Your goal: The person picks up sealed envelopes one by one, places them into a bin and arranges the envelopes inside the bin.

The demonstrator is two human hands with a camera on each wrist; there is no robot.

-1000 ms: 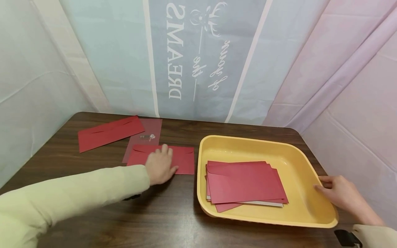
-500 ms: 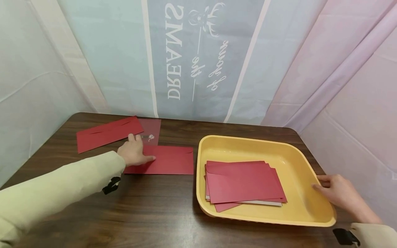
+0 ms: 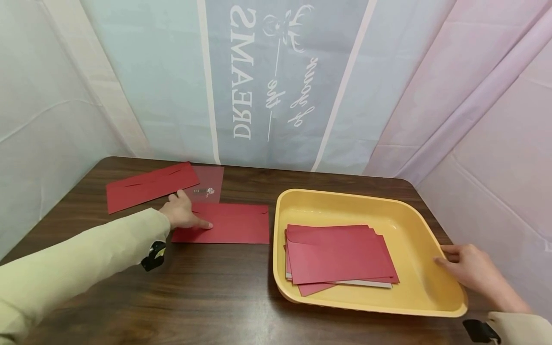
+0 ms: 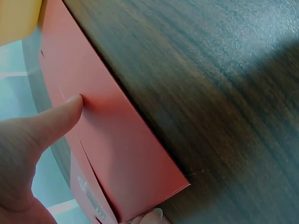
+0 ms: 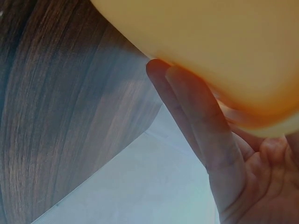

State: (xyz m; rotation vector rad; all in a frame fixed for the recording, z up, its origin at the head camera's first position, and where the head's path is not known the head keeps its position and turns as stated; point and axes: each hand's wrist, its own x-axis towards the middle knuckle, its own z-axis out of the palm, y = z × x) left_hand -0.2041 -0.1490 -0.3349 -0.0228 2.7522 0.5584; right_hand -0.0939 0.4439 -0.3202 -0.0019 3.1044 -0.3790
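Note:
A red envelope (image 3: pixel 239 223) lies flat left of the yellow tray, its long side facing the person. My left hand (image 3: pixel 178 211) grips its left end. In the left wrist view the thumb (image 4: pixel 63 117) presses on the envelope's face, and a fingertip (image 4: pixel 153 216) shows at its short edge; the other fingers are mostly hidden. On the right, my right hand (image 3: pixel 467 268) holds the wall of the yellow tray (image 3: pixel 414 254), thumb inside and fingers (image 5: pixel 201 116) along the outside. Inside the tray, a loose stack of red envelopes (image 3: pixel 338 254) rests toward the left.
Behind the left hand, another red envelope (image 3: pixel 151 187) lies slanted, overlapping a translucent sheet with a small print (image 3: pixel 211 179). The dark wooden table (image 3: pixel 207 297) meets fabric backdrops (image 3: pixel 172 96) at the back and sides.
My left hand has slid from the middle of the red envelope to its left end, its thumb now on the face. The right hand keeps its hold on the tray.

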